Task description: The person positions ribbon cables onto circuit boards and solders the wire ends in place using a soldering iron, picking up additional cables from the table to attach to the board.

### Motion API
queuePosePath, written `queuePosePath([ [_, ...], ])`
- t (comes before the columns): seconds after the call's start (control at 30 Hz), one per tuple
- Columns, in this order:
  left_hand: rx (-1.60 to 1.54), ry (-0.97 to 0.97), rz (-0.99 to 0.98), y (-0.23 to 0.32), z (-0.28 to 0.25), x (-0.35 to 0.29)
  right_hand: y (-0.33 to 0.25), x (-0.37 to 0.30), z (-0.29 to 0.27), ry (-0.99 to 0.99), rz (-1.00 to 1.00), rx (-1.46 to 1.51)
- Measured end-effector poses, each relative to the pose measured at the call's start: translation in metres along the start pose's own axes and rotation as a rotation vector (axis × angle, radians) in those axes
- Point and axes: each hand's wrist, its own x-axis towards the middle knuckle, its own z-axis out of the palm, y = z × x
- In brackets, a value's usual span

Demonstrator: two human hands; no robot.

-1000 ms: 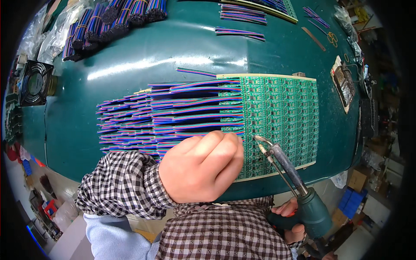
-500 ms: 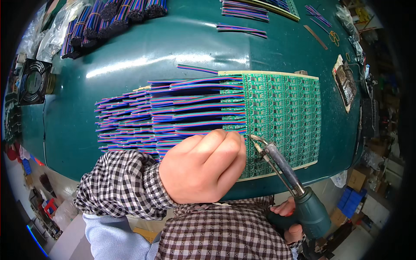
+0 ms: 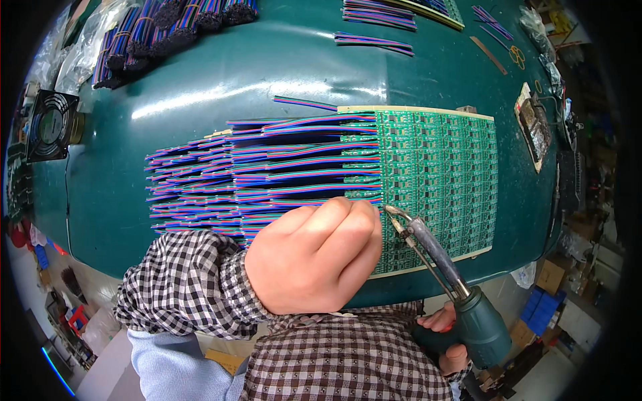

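A green circuit board panel [image 3: 438,180] with many small repeated circuits lies on the table. Flat multicoloured wires [image 3: 301,152] run in rows from its left part, with their free ends fanned out to the left. My left hand [image 3: 317,257] is closed over the board's lower left part and the nearer wires. Its fingertips are turned under, so what they pinch is hidden. My right hand [image 3: 445,334], partly covered, grips a soldering gun [image 3: 485,327] by its dark green handle. The soldering gun's bent tip is at the board, just right of my left hand's fingers.
Bundled wires [image 3: 177,30] lie at the far left beside clear plastic bags. Loose wires [image 3: 374,43] and another board [image 3: 441,10] are at the back. A black fan [image 3: 52,125] stands at the left edge. A stained tray [image 3: 533,127] and yellow rubber bands [image 3: 516,57] are at right.
Both hands and the soldering gun keep nearly the same place. The left hand and the tip show at most a tiny shift against the board.
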Motion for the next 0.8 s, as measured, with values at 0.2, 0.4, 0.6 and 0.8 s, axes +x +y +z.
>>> queuePosePath([
  [0.2, 0.020, -0.007, 0.000, 0.000, 0.000, 0.000, -0.022, 0.013, 0.013, -0.093, 0.039, -0.100],
  [0.4, 0.020, -0.010, 0.008, 0.000, -0.001, 0.001, -0.009, -0.001, 0.009, 0.069, -0.002, 0.032],
  [0.6, -0.016, -0.041, -0.004, -0.001, -0.004, 0.002, -0.006, -0.002, 0.002, 0.058, 0.017, 0.034],
  [0.8, -0.041, -0.032, -0.002, -0.002, -0.003, 0.001, -0.005, -0.003, 0.000, 0.028, 0.032, 0.023],
])
